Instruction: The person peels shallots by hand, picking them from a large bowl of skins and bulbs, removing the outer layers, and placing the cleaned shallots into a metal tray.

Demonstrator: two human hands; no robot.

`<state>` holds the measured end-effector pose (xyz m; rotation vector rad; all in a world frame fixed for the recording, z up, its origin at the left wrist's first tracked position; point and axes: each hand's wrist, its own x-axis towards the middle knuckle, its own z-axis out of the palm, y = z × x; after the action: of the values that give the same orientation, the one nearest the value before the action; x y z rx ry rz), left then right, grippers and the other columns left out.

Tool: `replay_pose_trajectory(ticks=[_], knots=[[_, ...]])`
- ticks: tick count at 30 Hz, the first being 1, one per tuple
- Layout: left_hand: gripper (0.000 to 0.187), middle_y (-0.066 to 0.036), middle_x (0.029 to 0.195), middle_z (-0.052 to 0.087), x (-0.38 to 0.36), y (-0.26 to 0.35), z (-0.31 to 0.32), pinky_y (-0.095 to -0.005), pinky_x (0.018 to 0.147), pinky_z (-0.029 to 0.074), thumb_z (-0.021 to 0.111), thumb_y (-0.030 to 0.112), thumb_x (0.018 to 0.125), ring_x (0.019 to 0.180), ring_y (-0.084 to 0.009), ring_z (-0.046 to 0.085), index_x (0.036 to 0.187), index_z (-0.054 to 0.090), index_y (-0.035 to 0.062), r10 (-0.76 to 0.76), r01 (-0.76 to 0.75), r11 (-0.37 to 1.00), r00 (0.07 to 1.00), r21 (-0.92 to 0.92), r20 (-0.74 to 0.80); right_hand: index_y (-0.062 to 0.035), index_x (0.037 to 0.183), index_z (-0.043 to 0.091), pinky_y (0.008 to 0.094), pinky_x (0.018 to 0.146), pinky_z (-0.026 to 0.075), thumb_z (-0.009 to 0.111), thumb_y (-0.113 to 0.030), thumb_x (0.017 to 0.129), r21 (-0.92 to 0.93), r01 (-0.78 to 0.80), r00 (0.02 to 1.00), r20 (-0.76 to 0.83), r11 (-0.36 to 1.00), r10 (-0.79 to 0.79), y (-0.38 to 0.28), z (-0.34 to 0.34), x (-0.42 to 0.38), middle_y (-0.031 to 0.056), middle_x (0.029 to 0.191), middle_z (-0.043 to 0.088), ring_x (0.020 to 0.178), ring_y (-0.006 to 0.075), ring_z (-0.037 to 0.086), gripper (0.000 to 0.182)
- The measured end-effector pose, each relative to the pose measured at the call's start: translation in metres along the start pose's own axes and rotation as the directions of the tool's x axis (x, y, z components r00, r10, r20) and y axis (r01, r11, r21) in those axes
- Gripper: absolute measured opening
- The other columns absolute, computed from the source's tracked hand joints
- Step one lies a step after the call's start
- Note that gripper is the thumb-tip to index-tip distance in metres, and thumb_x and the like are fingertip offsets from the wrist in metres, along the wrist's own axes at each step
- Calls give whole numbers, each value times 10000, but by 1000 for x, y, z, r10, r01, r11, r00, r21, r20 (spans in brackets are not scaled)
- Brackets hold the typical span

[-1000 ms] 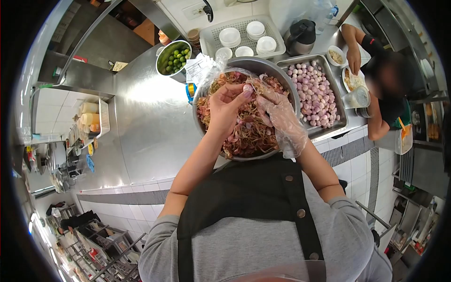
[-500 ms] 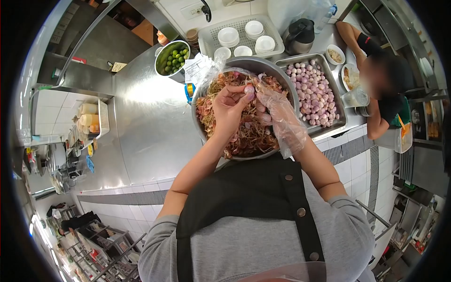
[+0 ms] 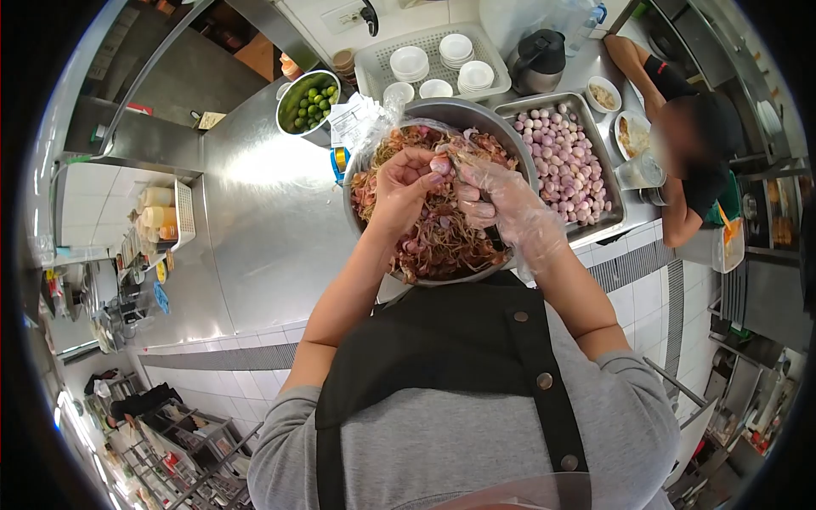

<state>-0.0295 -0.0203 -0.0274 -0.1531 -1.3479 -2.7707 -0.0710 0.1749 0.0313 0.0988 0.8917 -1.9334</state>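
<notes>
My left hand (image 3: pixel 401 189) pinches a shallot (image 3: pixel 440 165) between thumb and fingertips. Beside it, my right hand (image 3: pixel 510 204), in a clear plastic glove, is closed around a small knife whose dark handle (image 3: pixel 493 235) shows below the fingers. The blade is mostly hidden near the shallot. Both hands are over a large metal basin (image 3: pixel 459 105) heaped with reddish-brown skins and stringy roots (image 3: pixel 438 242). Right of the basin, a steel tray (image 3: pixel 625 200) holds many pale purple peeled shallots (image 3: pixel 565 161).
A pot of green limes (image 3: pixel 316 106) stands behind left, near papers (image 3: pixel 355 121) and a tape roll (image 3: pixel 340 160). At the back are a crate (image 3: pixel 374 66) of white bowls and a thermal jug (image 3: pixel 539 64). Another person (image 3: pixel 701 136) leans at the right, near a bowl (image 3: pixel 603 94) and plate.
My right hand has turned, so the knife handle now shows below its fingers. The shallot in my left hand has shifted slightly left, and the whole view has moved a little.
</notes>
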Motion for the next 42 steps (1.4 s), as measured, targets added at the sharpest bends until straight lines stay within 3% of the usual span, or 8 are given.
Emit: replay_pose_trajectory(ticks=[3,7,9,18,27,34,36,42], knots=[[237,-116,1092,692,3,2,-7,-311,904,565,671,-56,896,994,-186,684,1122,601,-37,-33,43,985,997,-168,63,-107,1145,581,214,430,285,548,-207,1019,203,-82,983,179,976,45,0,3,2,-28,724,489,491,63,380,164],[248,-117,1090,692,3,8,-4,-303,911,560,668,-45,904,991,-184,683,1144,603,-38,-101,92,968,995,-236,-27,-108,1178,555,197,428,286,535,-223,1029,218,-51,992,122,975,25,4,12,6,-36,726,475,481,47,367,189],[273,-124,1080,693,2,13,4,-299,910,558,675,-32,905,972,-181,683,1168,602,-38,-116,87,977,984,-195,-139,-112,1337,557,196,438,270,563,-198,1011,-89,132,991,9,987,-132,5,18,1,-26,719,501,510,43,379,338],[171,-93,1068,692,-6,13,14,-275,886,550,668,-55,909,951,-138,670,1069,628,-13,-13,31,996,980,88,-197,-140,1300,649,187,449,273,644,-219,976,-301,163,979,-66,940,-191,10,12,3,-58,716,505,544,27,402,333],[152,-111,1017,708,-13,11,33,-317,857,587,699,-40,892,908,-155,687,1031,639,-31,-92,47,985,956,-164,-278,-134,1327,638,183,540,319,631,-244,994,-581,265,937,-32,770,-347,8,8,-3,-103,778,496,642,13,407,351],[182,-142,1025,714,-10,3,19,-310,856,591,708,-65,872,924,-170,703,1036,633,-38,35,-18,997,973,76,-229,-142,1339,620,196,504,319,611,-234,1006,-307,184,980,-17,934,-199,9,-1,2,-64,757,490,594,42,400,346],[204,-152,1025,715,-8,-3,15,-308,854,591,715,-79,858,925,-178,708,1039,627,-44,109,-24,945,963,326,-247,-129,1266,634,200,481,298,593,-245,1013,-124,125,989,-63,984,-133,16,1,6,-48,734,483,545,52,393,282],[181,-120,997,709,-4,15,6,-297,821,582,712,-69,864,891,-161,696,1015,620,-31,-50,72,982,991,173,-125,-82,1108,625,205,440,268,581,-235,1008,-142,84,996,5,986,-84,4,0,4,-45,704,473,502,47,375,188]])
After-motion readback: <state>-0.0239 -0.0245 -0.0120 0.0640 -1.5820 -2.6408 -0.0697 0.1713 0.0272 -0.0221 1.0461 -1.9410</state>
